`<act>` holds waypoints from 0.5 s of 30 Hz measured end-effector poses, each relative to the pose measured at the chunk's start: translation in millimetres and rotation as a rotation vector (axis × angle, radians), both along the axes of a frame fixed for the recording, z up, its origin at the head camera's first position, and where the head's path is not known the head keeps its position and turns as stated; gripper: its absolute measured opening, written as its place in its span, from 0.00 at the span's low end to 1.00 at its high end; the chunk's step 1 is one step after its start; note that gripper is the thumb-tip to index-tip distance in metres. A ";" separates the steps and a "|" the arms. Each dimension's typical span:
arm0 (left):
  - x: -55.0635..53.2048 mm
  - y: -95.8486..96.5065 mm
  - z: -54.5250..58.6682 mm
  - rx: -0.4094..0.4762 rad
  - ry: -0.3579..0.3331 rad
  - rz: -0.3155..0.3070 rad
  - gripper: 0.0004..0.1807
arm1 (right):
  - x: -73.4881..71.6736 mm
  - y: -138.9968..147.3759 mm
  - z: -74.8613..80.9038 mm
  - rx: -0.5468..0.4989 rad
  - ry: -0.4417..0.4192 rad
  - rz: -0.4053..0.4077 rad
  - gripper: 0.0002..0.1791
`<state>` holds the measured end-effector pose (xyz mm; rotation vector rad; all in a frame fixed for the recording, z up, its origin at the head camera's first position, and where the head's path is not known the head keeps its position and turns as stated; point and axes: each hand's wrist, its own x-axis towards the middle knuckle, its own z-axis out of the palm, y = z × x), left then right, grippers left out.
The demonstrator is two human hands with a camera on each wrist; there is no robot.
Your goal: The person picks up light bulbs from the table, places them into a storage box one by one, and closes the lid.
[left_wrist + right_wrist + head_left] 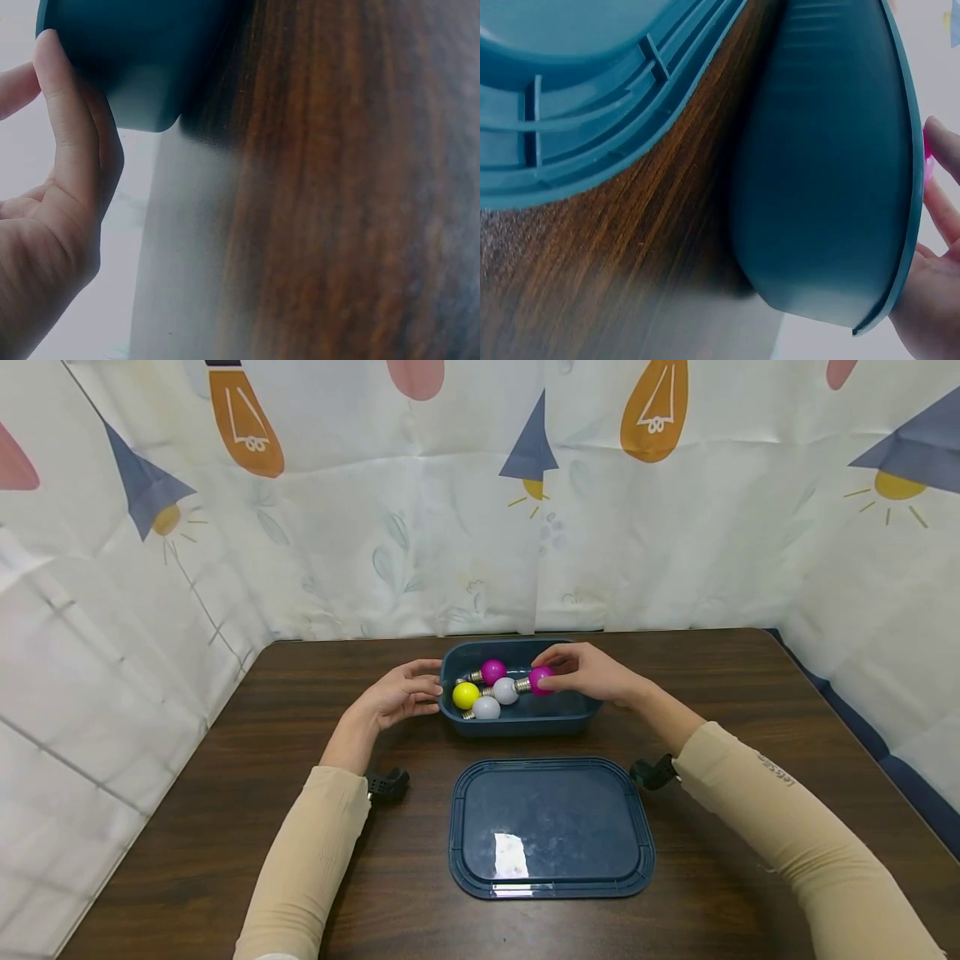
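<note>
A dark blue bin (517,727) holds several small round light bulbs with screw bases. With thumb and fingers my right hand (588,672) pinches a magenta bulb (540,682) at the bin's right part, its base pointing left. Another magenta bulb (492,672), a yellow bulb (466,695) and two white bulbs (505,691) lie on the left side of the bin. My left hand (405,693) rests its extended fingertips against the bin's left end. In the right wrist view the bin wall (825,165) hides most of the held bulb.
In front of the bin a dark blue lid (551,818) lies flat on the brown wooden table (225,827), its ridged rim (592,172) facing up. Behind the table hangs a white patterned curtain (465,527).
</note>
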<state>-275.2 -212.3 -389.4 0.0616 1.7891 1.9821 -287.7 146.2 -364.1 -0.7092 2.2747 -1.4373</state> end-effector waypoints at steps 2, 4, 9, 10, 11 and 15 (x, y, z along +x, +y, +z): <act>0.2 0.1 0.2 0.000 0.000 0.000 0.37 | -0.1 -1.6 -0.8 -0.006 -0.006 -0.001 0.20; 0.2 0.2 0.3 0.000 0.000 -0.001 0.37 | 0.4 -3.4 -0.5 0.001 -0.002 0.000 0.20; 0.2 0.0 0.5 0.000 0.002 -0.003 0.37 | 1.3 -7.7 0.3 0.058 0.031 -0.006 0.19; 0.1 -0.1 0.3 -0.001 0.002 -0.004 0.37 | 1.2 -8.5 0.0 0.069 0.035 -0.009 0.20; 0.1 -0.2 0.3 -0.003 0.003 -0.005 0.37 | 0.9 -9.1 -0.7 0.076 0.039 -0.005 0.20; 0.2 0.0 0.1 -0.005 0.001 -0.004 0.36 | 0.5 -11.2 -1.5 0.092 0.054 0.012 0.21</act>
